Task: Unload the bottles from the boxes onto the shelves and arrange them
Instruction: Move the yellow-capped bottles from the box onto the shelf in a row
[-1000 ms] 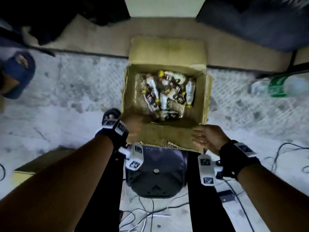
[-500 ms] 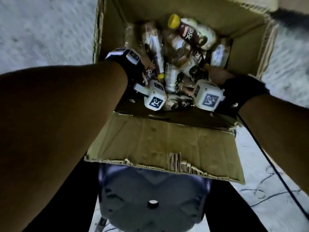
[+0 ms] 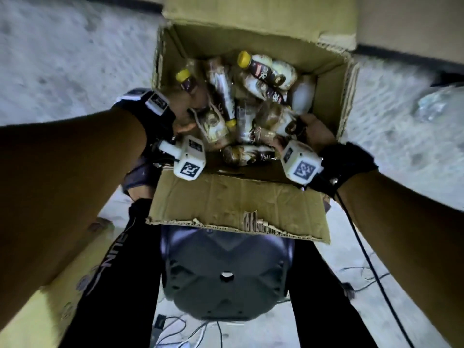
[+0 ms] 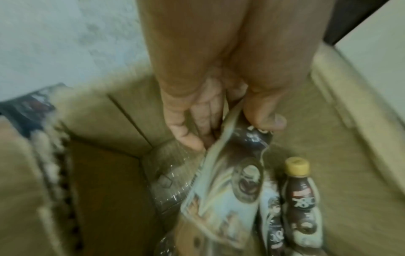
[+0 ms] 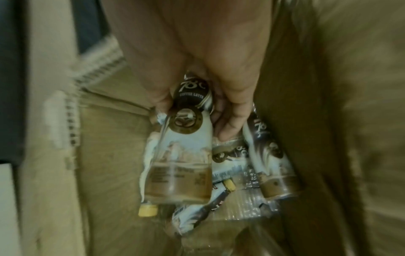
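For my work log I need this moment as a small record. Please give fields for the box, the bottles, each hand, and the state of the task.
box: open cardboard box on the floor, flaps folded out
bottles: many coffee bottles, yellow caps, lying jumbled inside the box
left hand: left hand grips one bottle by its upper part
right hand: right hand grips a coffee latte bottle
task state: both hands inside the box; no shelf in view
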Tool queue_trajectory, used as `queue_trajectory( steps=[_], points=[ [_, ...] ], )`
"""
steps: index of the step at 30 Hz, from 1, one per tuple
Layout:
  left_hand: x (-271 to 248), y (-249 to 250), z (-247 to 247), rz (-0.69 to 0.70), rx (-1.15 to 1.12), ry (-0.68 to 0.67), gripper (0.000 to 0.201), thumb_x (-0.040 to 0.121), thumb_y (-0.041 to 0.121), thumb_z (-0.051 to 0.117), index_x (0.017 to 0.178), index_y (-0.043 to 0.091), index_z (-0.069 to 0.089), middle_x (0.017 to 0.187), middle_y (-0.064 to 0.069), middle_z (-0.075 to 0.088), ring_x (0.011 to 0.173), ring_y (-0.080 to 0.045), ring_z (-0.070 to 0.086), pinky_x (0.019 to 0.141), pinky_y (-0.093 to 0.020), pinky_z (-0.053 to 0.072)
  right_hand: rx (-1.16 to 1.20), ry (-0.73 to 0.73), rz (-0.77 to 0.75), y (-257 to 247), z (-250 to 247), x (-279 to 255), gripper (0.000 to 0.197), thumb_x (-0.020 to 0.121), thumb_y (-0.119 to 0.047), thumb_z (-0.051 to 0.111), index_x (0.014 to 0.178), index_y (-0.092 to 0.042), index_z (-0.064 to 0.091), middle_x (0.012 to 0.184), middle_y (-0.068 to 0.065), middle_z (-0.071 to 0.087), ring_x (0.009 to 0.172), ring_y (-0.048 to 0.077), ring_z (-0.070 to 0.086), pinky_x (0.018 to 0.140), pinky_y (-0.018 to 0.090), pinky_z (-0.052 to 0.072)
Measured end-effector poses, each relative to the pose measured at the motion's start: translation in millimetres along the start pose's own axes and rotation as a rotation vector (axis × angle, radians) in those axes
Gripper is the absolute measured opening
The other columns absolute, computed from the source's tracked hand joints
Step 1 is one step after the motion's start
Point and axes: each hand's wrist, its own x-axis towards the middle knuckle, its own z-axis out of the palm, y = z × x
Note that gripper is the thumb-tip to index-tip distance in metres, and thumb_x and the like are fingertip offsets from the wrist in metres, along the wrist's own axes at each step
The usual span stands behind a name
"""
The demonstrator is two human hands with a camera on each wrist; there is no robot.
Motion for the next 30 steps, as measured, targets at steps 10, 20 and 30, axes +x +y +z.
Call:
queue_trajectory(
  steps=[10, 20, 30],
  points=[
    [-223, 4, -26, -0.071, -0.274, -0.198, 0.024, 0.088, 0.033, 0.063, 0.097, 0.011, 0.061, 0.086, -0.012, 0.068, 0.082, -0.029, 0.061, 0.084, -0.046, 0.048, 0.074, -0.139, -0.052, -14, -12, -223, 0.022, 0.091, -0.039, 0.057, 0.078, -0.021, 0.059, 0.057, -0.002, 0.063, 0.044, 0.011, 0.056, 0.054, 0.022, 0.047],
    [-470, 17, -2, 0.142, -0.429, -0.269, 0.040, 0.084, 0.035, 0.069, 0.115, 0.009, 0.066, 0.102, -0.015, 0.072, 0.090, -0.031, 0.071, 0.088, -0.050, 0.053, -0.011, -0.277, -0.281, -29, -21, -454, 0.008, 0.088, -0.019, 0.067, 0.085, -0.014, 0.072, 0.078, 0.002, 0.067, 0.068, 0.016, 0.062, 0.064, 0.029, 0.049],
    [-621, 99, 1, 0.949, -0.010, -0.157, 0.022, 0.079, 0.012, 0.077, 0.099, 0.009, 0.070, 0.085, -0.003, 0.072, 0.074, -0.012, 0.064, 0.073, -0.028, 0.054, -0.511, -0.157, -1.079, -95, -29, -630, 0.038, 0.070, -0.001, 0.082, 0.101, -0.013, 0.065, 0.087, -0.002, 0.073, 0.078, 0.007, 0.068, 0.076, 0.020, 0.055]
  ],
)
